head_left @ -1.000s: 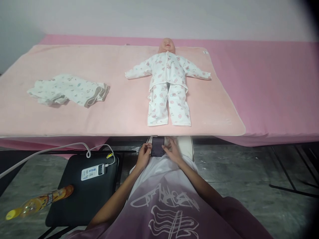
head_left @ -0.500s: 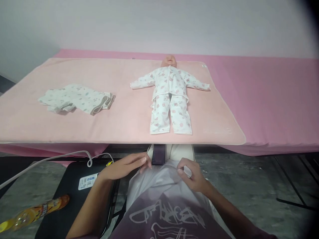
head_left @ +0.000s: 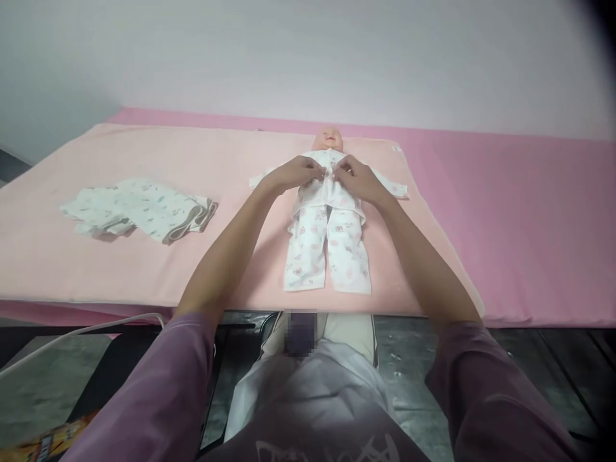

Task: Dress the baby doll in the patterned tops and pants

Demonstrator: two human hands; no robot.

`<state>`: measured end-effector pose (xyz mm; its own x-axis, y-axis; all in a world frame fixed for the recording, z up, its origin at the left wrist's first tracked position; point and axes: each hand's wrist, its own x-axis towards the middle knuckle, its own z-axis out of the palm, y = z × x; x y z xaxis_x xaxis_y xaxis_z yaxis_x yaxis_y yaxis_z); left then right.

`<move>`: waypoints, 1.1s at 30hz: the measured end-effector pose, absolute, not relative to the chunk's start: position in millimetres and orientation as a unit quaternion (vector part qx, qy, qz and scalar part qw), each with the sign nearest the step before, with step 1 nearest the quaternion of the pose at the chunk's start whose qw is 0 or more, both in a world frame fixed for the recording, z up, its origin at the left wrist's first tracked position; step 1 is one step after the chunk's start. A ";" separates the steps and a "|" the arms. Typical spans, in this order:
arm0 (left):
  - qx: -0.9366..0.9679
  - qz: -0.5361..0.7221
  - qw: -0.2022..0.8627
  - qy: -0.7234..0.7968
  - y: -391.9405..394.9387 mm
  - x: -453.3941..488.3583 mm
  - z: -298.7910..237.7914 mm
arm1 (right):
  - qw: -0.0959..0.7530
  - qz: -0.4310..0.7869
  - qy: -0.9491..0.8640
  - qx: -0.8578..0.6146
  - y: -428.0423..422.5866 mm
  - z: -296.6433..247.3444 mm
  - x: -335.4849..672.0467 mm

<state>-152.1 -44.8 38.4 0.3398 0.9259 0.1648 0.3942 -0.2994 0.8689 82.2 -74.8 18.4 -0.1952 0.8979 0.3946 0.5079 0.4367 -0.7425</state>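
A baby doll (head_left: pixel 328 137) lies on its back on a pale pink blanket (head_left: pixel 231 256), dressed in a white printed top (head_left: pixel 327 189) and matching trousers (head_left: pixel 327 253). My left hand (head_left: pixel 296 173) and my right hand (head_left: pixel 359 178) meet over the doll's chest, just below its chin. The fingertips of both hands are pinched on the front of the top. A dark phone (head_left: pixel 299 333) rests on my lap, partly blurred.
A second set of white printed baby clothes (head_left: pixel 139 208) lies crumpled at the left of the blanket. The blanket covers a pink bed (head_left: pixel 529 224) against a white wall. A white cable (head_left: pixel 81 330) and an orange bottle (head_left: pixel 48 439) are at lower left.
Both hands left the phone on my lap and reached forward to the doll's chest, where they now pinch the top. The view tilted up slightly.
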 end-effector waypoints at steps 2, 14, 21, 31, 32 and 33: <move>0.716 0.278 0.438 0.468 -30.4 -150.5 37.9 | 0.347 0.273 -0.749 -0.494 -55.9 17.8 79.9; 0.715 0.236 0.465 0.466 -26.2 -155.0 39.6 | 0.298 0.367 -0.728 -0.497 -56.5 26.3 82.9; 0.728 0.270 0.430 0.461 -35.0 -147.4 42.3 | 0.333 0.362 -0.687 -0.534 -60.9 26.8 74.5; 0.728 0.258 0.407 0.488 -43.8 -146.7 50.7 | 0.342 0.289 -0.661 -0.602 -79.9 32.7 56.3; 0.729 0.256 0.410 0.485 -42.2 -147.9 49.5 | 0.334 0.306 -0.670 -0.588 -79.0 32.9 59.8; 0.730 0.254 0.412 0.482 -40.6 -149.0 48.3 | 0.326 0.320 -0.681 -0.572 -77.8 32.9 63.0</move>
<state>-149.0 -40.6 48.3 0.4069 0.9131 -0.0263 0.4941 -0.1958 0.8471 63.0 -77.8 32.9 -0.1326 0.9881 0.0781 0.5715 0.1406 -0.8084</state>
